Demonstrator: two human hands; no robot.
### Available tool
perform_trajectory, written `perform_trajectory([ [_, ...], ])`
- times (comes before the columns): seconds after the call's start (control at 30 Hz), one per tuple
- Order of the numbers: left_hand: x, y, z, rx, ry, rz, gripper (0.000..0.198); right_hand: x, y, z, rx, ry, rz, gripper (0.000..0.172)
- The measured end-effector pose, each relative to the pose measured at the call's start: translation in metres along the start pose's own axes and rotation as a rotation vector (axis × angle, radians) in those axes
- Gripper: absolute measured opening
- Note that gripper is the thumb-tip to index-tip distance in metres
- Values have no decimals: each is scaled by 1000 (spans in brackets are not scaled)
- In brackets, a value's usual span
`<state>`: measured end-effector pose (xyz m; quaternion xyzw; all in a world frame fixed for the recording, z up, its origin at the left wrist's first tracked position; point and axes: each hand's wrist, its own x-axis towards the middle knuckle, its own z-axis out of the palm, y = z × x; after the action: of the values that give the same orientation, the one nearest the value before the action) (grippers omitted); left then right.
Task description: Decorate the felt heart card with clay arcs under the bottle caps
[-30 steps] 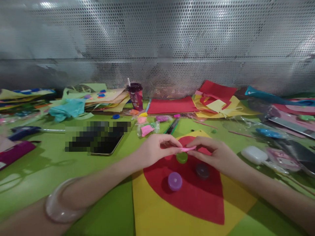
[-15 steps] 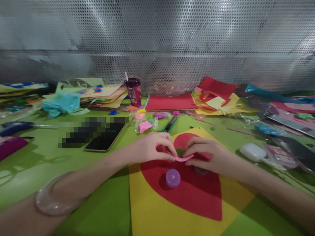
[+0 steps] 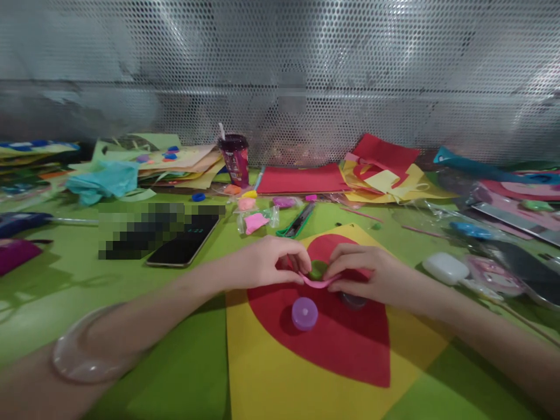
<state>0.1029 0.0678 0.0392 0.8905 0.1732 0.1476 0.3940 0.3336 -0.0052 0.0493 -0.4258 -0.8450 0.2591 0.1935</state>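
Note:
My left hand (image 3: pixel 266 262) and my right hand (image 3: pixel 370 274) both pinch a thin pink clay strip (image 3: pixel 318 283), one hand at each end, and it sags in a curve between them. The strip hangs in front of a green disc (image 3: pixel 317 269) that lies on a red heart shape (image 3: pixel 332 335) on a yellow sheet (image 3: pixel 271 373). A purple disc (image 3: pixel 305 313) sits on the red shape below my hands. A dark disc (image 3: pixel 352 301) peeks out under my right hand. A clear bangle (image 3: pixel 74 361) is on my left wrist.
A black phone (image 3: pixel 184 245) lies left of the sheet on the green table (image 3: pixel 65 280). A dark cup (image 3: pixel 235 157) stands at the back, with stacks of coloured paper (image 3: pixel 301 179), small clay packets (image 3: pixel 256 221) and scissors (image 3: pixel 297 221). A white case (image 3: pixel 445 267) lies right.
Both hands have lowered the pink strip toward the green disc. The strip was nearly straight a second ago and now bends downward in a curve.

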Motion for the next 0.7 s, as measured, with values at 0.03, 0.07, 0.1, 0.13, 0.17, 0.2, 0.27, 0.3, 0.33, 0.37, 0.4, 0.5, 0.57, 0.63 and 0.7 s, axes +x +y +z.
perform_trajectory([
  [0.03,0,0,0,-2,-1,0,13,0,-1,0,1,-5,10,14],
  [0.07,0,0,0,-5,-1,-2,12,0,-1,0,5,-4,24,13],
  [0.1,1,1,0,-9,-1,-5,12,0,-2,0,11,3,46,12],
  [0.13,1,1,0,-16,0,-11,11,0,-3,0,18,16,78,12],
  [0.17,1,1,0,-23,3,-19,11,1,-4,1,23,31,115,13],
  [0.2,2,1,0,-29,8,-28,12,1,-5,1,29,43,150,14],
  [0.27,2,0,1,-39,18,-43,13,1,-6,1,34,48,188,16],
  [0.3,2,0,1,-42,23,-48,14,2,-6,1,31,39,187,17],
  [0.33,2,-1,1,-45,25,-51,15,2,-7,1,29,31,177,18],
  [0.37,2,-1,1,-48,25,-51,16,3,-7,0,28,24,166,18],
  [0.4,3,-1,1,-50,23,-51,16,3,-8,0,30,20,159,18],
  [0.5,4,0,2,-53,15,-54,16,5,-9,-2,48,12,190,17],
  [0.57,5,1,2,-48,20,-64,15,6,-10,-2,62,13,240,18],
  [0.63,6,2,1,-40,24,-76,14,7,-11,-2,78,11,291,19],
  [0.7,8,3,1,-34,21,-85,14,9,-12,-2,90,9,325,19],
])
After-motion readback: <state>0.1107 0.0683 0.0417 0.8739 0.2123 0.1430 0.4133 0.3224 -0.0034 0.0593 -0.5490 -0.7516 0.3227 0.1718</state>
